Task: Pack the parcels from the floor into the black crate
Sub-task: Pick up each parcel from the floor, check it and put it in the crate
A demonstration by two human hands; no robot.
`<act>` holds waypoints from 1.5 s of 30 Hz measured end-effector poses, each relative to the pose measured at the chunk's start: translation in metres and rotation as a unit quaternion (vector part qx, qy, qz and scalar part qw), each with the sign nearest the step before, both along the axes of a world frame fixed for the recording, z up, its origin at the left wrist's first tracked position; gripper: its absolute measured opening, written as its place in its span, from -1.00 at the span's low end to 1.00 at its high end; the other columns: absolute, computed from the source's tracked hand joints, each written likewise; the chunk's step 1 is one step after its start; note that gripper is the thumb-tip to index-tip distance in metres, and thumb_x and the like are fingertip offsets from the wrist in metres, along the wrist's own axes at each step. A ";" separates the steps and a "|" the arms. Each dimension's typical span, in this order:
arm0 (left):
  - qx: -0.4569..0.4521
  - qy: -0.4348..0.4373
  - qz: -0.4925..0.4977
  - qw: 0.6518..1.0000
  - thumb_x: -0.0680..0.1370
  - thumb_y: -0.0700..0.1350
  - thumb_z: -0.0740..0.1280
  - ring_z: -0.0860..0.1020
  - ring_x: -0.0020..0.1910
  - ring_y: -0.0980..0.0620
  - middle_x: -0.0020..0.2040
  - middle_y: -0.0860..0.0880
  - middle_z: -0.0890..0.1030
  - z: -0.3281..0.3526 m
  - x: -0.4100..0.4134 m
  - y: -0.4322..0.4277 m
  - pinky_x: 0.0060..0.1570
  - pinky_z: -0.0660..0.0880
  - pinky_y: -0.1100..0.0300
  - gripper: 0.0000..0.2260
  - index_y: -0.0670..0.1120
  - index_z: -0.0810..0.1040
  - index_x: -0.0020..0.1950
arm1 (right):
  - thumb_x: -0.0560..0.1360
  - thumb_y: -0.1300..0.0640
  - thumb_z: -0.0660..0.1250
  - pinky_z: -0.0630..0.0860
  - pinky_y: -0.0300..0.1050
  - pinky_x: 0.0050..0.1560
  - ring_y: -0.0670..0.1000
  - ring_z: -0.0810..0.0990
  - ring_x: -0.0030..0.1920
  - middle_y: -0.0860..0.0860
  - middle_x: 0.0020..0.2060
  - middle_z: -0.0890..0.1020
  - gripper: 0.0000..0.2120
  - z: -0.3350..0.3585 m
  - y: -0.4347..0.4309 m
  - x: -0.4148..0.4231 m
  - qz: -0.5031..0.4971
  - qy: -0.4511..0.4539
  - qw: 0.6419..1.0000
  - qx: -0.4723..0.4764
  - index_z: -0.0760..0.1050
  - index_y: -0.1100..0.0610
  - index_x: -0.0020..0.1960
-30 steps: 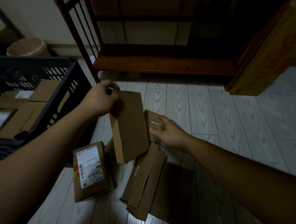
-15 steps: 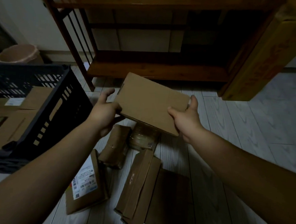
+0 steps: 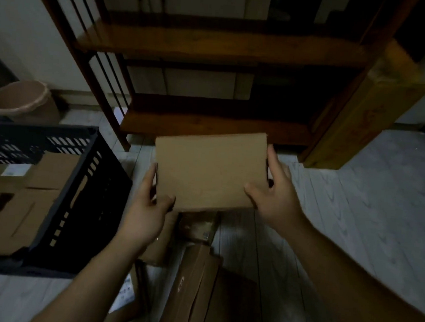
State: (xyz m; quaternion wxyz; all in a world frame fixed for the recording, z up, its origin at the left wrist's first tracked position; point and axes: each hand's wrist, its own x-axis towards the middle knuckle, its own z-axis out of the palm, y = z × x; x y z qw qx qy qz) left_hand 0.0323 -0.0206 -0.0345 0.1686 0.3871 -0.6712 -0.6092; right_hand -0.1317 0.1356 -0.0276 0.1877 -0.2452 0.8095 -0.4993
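Fingers (image 3: 149,181): both sets curled round the side edges of a flat cardboard parcel (image 3: 210,170), thumbs on top.
Left hand (image 3: 147,214): grips the left edge.
Right hand (image 3: 277,200): grips the right edge.
Parcel: held level above the floor (image 3: 354,208), right of the black crate (image 3: 91,190) (cardboard boxes lie inside).
Floor: more parcels (image 3: 192,285) lie below the wrists.

Dim room: wooden shelf (image 3: 216,126), pale plank floor (image 3: 354,208), bin (image 3: 22,99).
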 end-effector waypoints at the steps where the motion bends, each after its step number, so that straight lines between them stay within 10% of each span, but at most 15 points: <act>1: 0.006 -0.005 0.009 1.000 0.58 -0.23 0.23 0.41 0.34 -0.03 0.43 0.02 0.33 0.017 0.007 0.004 0.31 0.40 -0.09 -0.37 0.16 0.02 0.53 | 0.52 0.22 0.33 0.38 -0.15 0.22 -0.11 0.32 0.26 -0.04 0.44 0.21 -0.20 0.018 0.001 0.006 -0.002 -0.011 1.000 0.001 -0.09 -0.12 0.55; 8: -0.017 -0.047 0.036 0.998 0.58 -0.24 0.24 0.42 0.21 0.13 0.25 0.17 0.38 0.212 0.048 0.005 -0.01 0.40 0.39 -0.43 0.12 0.13 0.50 | 0.53 0.15 0.32 0.33 0.10 0.40 0.01 0.22 0.46 -0.08 0.52 0.13 -0.17 0.204 0.000 0.050 0.043 -0.059 0.997 0.035 -0.17 -0.23 0.52; 14: -0.057 -0.076 0.020 0.995 0.55 -0.23 0.29 0.46 0.16 0.07 0.23 0.08 0.41 0.409 0.104 0.000 0.14 0.43 0.15 -0.41 0.09 0.16 0.50 | 0.53 0.23 0.31 0.38 -0.35 0.12 -0.10 0.30 0.31 -0.07 0.49 0.11 -0.19 0.394 0.007 0.109 0.011 -0.039 0.999 0.033 -0.12 -0.15 0.54; 21: -0.074 -0.058 0.029 0.995 0.54 -0.25 0.30 0.53 0.14 0.02 0.22 0.01 0.49 0.549 0.194 0.031 0.07 0.55 0.08 -0.43 0.15 0.23 0.46 | 0.54 0.21 0.32 0.23 -0.28 0.24 -0.21 0.26 0.25 -0.09 0.45 0.19 -0.24 0.532 0.041 0.187 0.031 -0.025 0.999 0.003 -0.05 -0.06 0.56; 38: -0.147 0.007 0.114 0.983 0.52 -0.25 0.32 0.50 0.22 0.03 0.25 0.04 0.51 0.663 0.429 -0.043 0.24 0.47 -0.07 -0.46 0.10 0.30 0.44 | 0.50 0.11 0.38 0.26 -0.10 0.39 -0.02 0.28 0.41 -0.06 0.49 0.21 -0.15 0.639 -0.069 0.387 0.126 0.033 0.991 -0.019 -0.13 -0.11 0.55; 45: -0.165 -0.032 0.086 0.982 0.51 -0.27 0.34 0.51 -0.09 0.27 0.13 0.13 0.48 0.665 0.497 -0.121 -0.19 0.44 0.40 -0.41 0.05 0.25 0.47 | 0.52 0.05 0.34 0.25 -0.26 0.24 -0.12 0.28 0.21 -0.01 0.41 0.18 -0.27 0.629 -0.145 0.462 0.128 0.049 0.990 0.023 0.01 -0.02 0.55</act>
